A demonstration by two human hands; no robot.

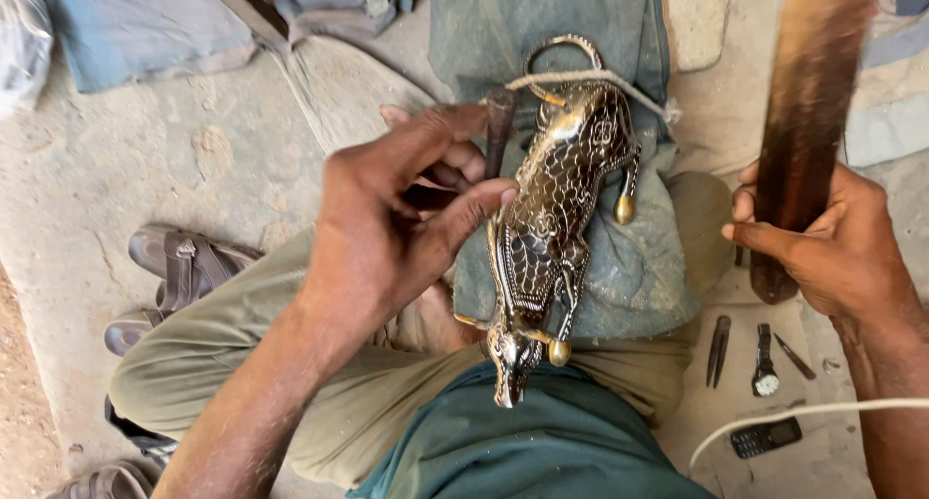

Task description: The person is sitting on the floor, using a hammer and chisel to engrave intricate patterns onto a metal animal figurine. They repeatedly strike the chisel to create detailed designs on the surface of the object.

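The dark, brass-patterned metal animal figure (552, 238) lies on a dusty green cloth (629, 267) across the lap, left hand (387, 218) pinching a thin dark punch (499, 126) against it, right hand (823, 247) wrapped around a wooden mallet (803, 141); best keep the punch steady, strikes light
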